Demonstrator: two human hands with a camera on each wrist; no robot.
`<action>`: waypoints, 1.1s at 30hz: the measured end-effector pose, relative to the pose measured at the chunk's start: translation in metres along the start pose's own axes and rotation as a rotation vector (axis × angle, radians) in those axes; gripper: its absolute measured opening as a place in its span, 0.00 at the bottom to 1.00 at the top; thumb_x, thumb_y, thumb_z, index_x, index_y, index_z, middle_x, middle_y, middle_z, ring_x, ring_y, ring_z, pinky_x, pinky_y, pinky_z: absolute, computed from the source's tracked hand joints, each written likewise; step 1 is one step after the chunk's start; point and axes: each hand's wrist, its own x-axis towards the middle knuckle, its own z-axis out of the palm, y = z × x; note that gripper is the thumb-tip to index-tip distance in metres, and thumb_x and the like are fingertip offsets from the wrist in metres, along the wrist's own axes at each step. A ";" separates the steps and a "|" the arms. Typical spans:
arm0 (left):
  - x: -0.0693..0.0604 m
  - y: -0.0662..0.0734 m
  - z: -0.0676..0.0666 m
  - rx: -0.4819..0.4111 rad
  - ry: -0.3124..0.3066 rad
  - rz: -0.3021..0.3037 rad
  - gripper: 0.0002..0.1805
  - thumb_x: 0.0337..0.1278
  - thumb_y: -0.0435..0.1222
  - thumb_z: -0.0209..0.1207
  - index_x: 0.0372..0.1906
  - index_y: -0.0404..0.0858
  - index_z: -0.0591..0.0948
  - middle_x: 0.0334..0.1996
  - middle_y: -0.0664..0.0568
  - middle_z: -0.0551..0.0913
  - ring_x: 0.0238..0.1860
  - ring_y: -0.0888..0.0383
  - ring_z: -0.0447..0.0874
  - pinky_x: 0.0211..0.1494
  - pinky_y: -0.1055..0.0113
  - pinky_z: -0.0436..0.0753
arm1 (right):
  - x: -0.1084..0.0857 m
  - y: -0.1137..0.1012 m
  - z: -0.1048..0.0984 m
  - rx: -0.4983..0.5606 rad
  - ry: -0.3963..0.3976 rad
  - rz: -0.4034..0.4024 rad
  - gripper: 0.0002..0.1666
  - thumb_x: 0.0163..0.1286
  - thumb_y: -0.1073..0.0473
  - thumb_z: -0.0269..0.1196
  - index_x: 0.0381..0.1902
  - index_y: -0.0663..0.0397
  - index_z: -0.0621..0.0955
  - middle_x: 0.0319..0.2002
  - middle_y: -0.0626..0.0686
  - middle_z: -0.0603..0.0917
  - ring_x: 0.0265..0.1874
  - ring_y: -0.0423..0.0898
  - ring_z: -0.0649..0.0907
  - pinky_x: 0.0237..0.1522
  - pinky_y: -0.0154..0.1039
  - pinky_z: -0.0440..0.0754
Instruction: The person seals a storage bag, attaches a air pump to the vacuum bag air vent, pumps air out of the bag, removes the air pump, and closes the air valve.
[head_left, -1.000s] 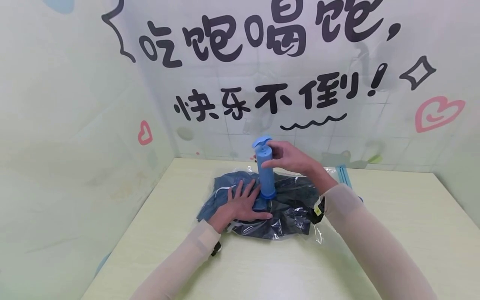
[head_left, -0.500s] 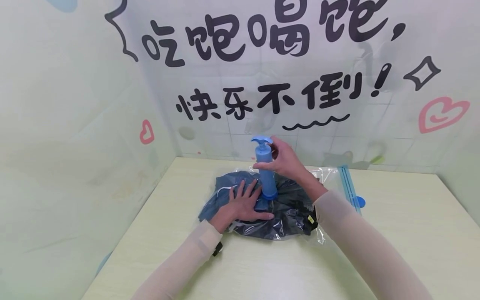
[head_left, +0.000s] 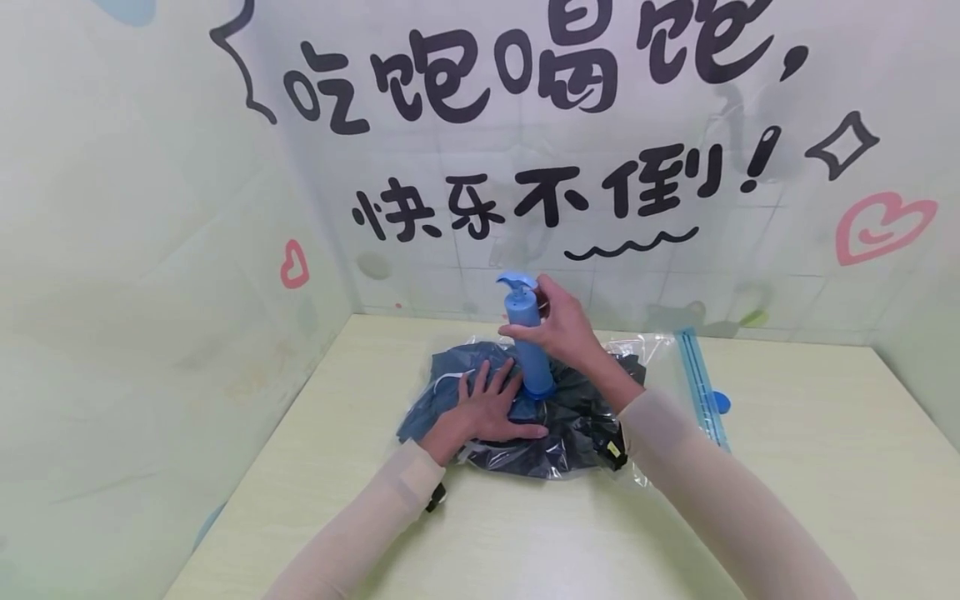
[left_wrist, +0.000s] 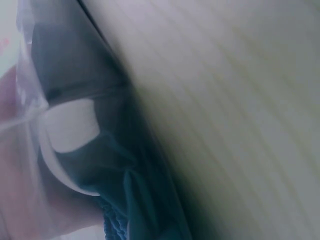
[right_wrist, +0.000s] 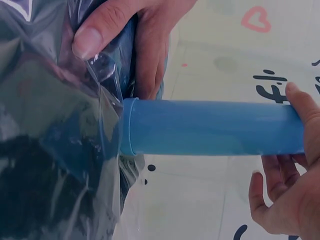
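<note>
Pump [head_left: 532, 350] tips further left, right hand [head_left: 561, 329] gripping it; left hand [head_left: 491, 412] spread on bag [head_left: 576, 417]; we should straighten pump.

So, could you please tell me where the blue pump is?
In the head view, the blue pump stands on the clear bag, right of the left hand, gripped by the right hand.

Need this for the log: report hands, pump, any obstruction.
Left hand spread on clear bag. Right hand holding blue pump near its top. Pump standing base-down on bag. Nothing seen blocking it.
</note>
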 end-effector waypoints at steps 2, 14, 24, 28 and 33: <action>0.000 0.000 0.000 -0.003 -0.002 0.001 0.59 0.55 0.76 0.51 0.84 0.51 0.46 0.82 0.54 0.36 0.79 0.40 0.28 0.72 0.34 0.37 | -0.001 0.000 0.001 -0.009 0.013 0.008 0.30 0.58 0.49 0.79 0.46 0.55 0.73 0.43 0.54 0.82 0.42 0.52 0.83 0.42 0.53 0.82; 0.000 0.001 -0.002 -0.006 0.003 -0.005 0.58 0.55 0.75 0.52 0.84 0.51 0.48 0.82 0.53 0.37 0.79 0.40 0.28 0.73 0.34 0.37 | 0.000 -0.001 -0.004 0.007 0.000 0.030 0.31 0.60 0.49 0.78 0.48 0.56 0.72 0.45 0.55 0.81 0.45 0.53 0.82 0.44 0.54 0.81; 0.003 -0.007 -0.014 -0.078 -0.063 0.065 0.58 0.59 0.72 0.53 0.84 0.46 0.45 0.82 0.48 0.40 0.78 0.37 0.30 0.72 0.32 0.42 | -0.002 0.000 -0.011 0.040 -0.041 0.032 0.33 0.59 0.51 0.79 0.51 0.58 0.72 0.47 0.57 0.81 0.46 0.55 0.81 0.44 0.53 0.81; 0.005 -0.010 -0.031 -0.295 0.076 0.229 0.59 0.63 0.58 0.64 0.82 0.37 0.43 0.80 0.40 0.47 0.78 0.39 0.45 0.73 0.39 0.53 | -0.003 0.003 -0.015 0.052 -0.050 0.010 0.34 0.60 0.53 0.78 0.53 0.59 0.71 0.46 0.58 0.81 0.45 0.55 0.81 0.44 0.52 0.81; 0.012 -0.001 -0.056 -0.710 0.277 0.306 0.56 0.58 0.43 0.73 0.81 0.37 0.48 0.77 0.38 0.57 0.74 0.45 0.59 0.70 0.49 0.66 | -0.004 0.002 -0.020 0.048 -0.067 -0.008 0.35 0.60 0.54 0.78 0.57 0.60 0.71 0.47 0.58 0.81 0.45 0.55 0.81 0.46 0.51 0.80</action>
